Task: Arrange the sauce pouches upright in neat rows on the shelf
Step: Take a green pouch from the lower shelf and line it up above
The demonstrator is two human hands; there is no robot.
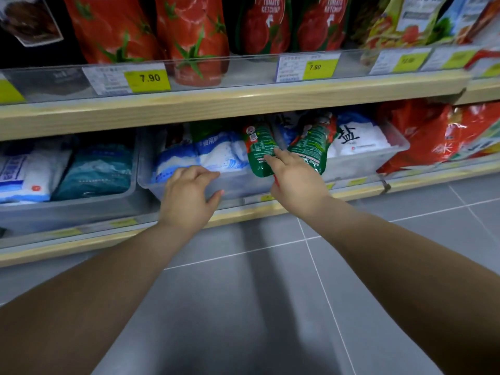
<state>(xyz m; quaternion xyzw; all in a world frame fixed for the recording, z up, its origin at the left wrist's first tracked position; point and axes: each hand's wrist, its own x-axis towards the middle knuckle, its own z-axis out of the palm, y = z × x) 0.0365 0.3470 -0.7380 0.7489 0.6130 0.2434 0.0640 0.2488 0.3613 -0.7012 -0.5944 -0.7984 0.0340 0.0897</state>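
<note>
With my left hand (189, 194) loosely curled on the clear bin (238, 185) rim, I'd have my right hand (295, 180), fingers spread on two leaning green sauce pouches (261, 150), tip them upright together.

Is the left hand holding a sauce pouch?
No, the left hand rests on the clear bin's rim; no pouch in it.
</note>
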